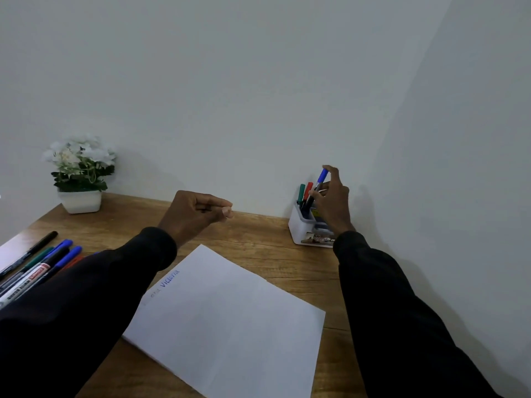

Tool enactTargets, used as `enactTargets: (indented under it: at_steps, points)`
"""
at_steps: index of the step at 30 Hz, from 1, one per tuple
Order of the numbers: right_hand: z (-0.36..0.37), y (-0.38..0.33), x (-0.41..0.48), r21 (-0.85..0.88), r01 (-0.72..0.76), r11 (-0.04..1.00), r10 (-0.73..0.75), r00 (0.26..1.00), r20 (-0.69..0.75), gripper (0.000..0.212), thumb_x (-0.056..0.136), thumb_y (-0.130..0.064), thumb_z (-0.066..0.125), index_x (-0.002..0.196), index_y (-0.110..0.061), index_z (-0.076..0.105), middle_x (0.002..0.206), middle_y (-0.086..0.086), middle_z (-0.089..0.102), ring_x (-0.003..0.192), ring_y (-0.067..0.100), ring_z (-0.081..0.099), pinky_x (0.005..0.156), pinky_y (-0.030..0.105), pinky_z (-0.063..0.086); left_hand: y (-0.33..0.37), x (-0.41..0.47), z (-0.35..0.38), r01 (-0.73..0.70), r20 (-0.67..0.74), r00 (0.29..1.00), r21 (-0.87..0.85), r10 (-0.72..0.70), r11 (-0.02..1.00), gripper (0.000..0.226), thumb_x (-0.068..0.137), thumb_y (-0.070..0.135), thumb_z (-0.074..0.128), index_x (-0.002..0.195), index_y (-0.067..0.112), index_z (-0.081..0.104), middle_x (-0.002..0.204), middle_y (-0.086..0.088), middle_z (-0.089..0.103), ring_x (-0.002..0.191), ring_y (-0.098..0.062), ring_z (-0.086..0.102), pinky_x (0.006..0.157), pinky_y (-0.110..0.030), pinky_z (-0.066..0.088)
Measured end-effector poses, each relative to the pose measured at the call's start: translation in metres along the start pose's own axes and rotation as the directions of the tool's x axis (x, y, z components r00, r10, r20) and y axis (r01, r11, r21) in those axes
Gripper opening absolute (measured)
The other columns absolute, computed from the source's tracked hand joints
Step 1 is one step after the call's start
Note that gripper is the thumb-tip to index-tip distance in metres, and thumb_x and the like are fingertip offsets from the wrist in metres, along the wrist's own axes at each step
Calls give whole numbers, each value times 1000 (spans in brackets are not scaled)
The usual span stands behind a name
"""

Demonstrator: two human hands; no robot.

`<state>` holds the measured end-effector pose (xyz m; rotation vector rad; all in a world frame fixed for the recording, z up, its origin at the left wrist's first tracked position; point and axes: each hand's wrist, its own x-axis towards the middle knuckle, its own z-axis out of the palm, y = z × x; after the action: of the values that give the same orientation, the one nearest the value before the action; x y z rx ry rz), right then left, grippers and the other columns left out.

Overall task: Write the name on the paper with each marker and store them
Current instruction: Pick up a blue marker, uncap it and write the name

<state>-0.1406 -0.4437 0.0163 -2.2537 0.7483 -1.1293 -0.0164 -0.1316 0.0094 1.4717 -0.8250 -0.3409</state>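
A white sheet of paper (227, 320) lies on the wooden desk (287, 259), with a name in blue ink near its top left corner. My right hand (332, 202) grips a blue-capped marker (321, 178) by its upper part, its lower end inside the white pen holder (298, 229) at the back right. A green-capped marker (301, 193) and a red-capped marker (308, 191) stand in the same holder. My left hand (198, 214) hovers over the desk behind the paper, fingers curled and holding nothing. Several more markers (40, 262) lie at the left edge.
A white pot of white flowers (80, 173) stands at the back left corner. A plain wall runs right behind the desk and along the right side. My dark sleeves cover part of the paper and the loose markers.
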Motion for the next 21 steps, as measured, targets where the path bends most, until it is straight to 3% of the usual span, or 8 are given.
enactTargets:
  at_steps: [2,6,12,21]
  points:
    - [10,9,-2,-57,11,998,-9,999,31,61,92,2,74,144,-16,50,112,10,67,95,20,68,87,35,62,-2,0,-3,2,-10,1000,14,-2,1000,20,81,11,78,99,5,75,83,-6,78,81,-10,74,66,-6,49]
    - [23,23,-6,-144,29,989,-25,999,30,48,90,-1,75,136,-12,64,120,12,67,95,18,68,89,42,62,-6,1,-8,3,-23,1000,34,-2,999,20,79,12,79,98,6,76,84,-4,78,79,-9,74,65,-6,50]
    - [25,19,-6,-192,0,981,0,1000,3,51,90,-2,78,138,-9,64,124,15,66,89,15,66,79,23,52,-12,1,-15,2,-21,1000,53,-1,999,21,78,13,80,97,5,76,86,-5,78,81,-12,74,66,-9,52]
    - [21,2,-7,-252,-13,968,-5,998,-69,46,86,1,79,131,-5,68,121,17,70,106,27,70,86,25,51,-13,-5,-32,-31,-31,999,83,34,996,22,77,14,79,97,5,76,86,-6,77,81,-13,74,65,-9,51]
